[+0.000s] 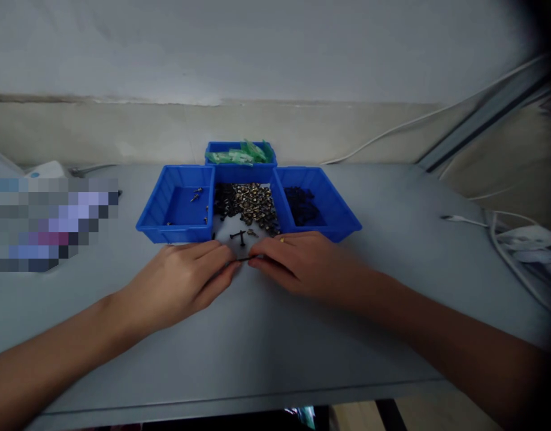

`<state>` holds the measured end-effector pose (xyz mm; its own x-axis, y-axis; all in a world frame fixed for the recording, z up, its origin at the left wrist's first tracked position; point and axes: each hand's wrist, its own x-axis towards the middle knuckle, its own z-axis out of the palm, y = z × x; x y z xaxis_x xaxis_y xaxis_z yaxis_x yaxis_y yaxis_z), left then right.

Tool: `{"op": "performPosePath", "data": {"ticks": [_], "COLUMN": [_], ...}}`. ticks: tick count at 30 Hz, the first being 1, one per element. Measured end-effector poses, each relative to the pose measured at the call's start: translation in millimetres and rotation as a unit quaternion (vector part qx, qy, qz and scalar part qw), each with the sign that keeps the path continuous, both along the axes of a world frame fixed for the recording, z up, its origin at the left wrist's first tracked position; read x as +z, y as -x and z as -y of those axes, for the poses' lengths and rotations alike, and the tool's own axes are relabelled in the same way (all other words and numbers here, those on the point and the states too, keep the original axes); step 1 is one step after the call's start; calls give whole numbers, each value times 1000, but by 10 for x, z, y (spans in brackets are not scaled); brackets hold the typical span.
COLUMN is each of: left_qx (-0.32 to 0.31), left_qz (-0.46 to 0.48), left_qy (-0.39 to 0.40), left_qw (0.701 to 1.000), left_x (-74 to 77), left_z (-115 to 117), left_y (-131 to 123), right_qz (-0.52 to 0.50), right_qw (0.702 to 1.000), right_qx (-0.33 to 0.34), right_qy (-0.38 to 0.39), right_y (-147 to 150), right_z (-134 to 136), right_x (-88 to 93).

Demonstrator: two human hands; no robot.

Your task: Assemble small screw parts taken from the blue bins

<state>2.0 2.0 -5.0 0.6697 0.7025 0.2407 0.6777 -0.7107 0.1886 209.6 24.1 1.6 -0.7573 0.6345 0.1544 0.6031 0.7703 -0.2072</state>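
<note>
Between my two hands is a small, thin dark piece, probably a screw, too small to make out fully. My left hand pinches its left end, my right hand its right end. Just beyond the fingertips, a few black screws and a brass-coloured one lie on the table. Behind them spreads a pile of brass-coloured and black screws. The left blue bin holds several brass-coloured screws. Dark pieces lie in the right blue bin.
A third blue bin with green plastic packets stands at the back by the wall. A pixelated patch covers something at left. At right lie white cables near a metal post. The table's front edge runs below my arms.
</note>
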Motion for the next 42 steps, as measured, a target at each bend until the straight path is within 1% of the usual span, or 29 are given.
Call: {"op": "performPosePath", "data": {"ticks": [3, 5, 10, 13, 15, 18, 21, 24, 27, 31, 35, 38, 42], "left_qx": [-4, -20, -106, -129, -121, -88, -47, -25, -27, -43, -46, -45, -41], "left_qz": [22, 34, 13, 19, 27, 27, 11, -8, -16, -9, -4, 9, 22], "left_qy": [-17, -36, -93, -125, -127, -102, -80, -54, -32, -19, -15, -12, 17], "left_qw": [1000, 999, 990, 984, 984, 991, 996, 998, 999, 999, 999, 999, 999], "left_x": [6, 6, -12, -21, -21, -20, -23, -28, -28, -26, -33, -33, -21], "left_z": [4, 14, 54, 62, 54, 29, 2, -12, -14, -16, -23, -23, -23], "left_y": [-2, -8, -41, -54, -51, -31, -9, 1, -9, -32, -41, -43, -45], "right_qz": [2, 16, 53, 48, 47, 41, 32, 12, -21, -49, -84, -99, -112], "right_qw": [1000, 1000, 998, 998, 998, 998, 999, 999, 999, 993, 988, 985, 986], "right_qx": [10, 13, 32, 37, 38, 30, 4, -7, 4, 48, 82, 86, 73], "right_qy": [1, 7, 0, 4, 10, 25, 31, 35, 49, 91, 105, 109, 98], "right_y": [14, 29, 51, 48, 42, 32, 21, 12, 11, 18, 24, 27, 28], "right_z": [4, 12, 17, 10, 10, 13, 12, 8, 18, 52, 83, 88, 71], "right_x": [1, -5, -60, -81, -72, -30, 6, 9, -4, 0, 22, 31, 32]}}
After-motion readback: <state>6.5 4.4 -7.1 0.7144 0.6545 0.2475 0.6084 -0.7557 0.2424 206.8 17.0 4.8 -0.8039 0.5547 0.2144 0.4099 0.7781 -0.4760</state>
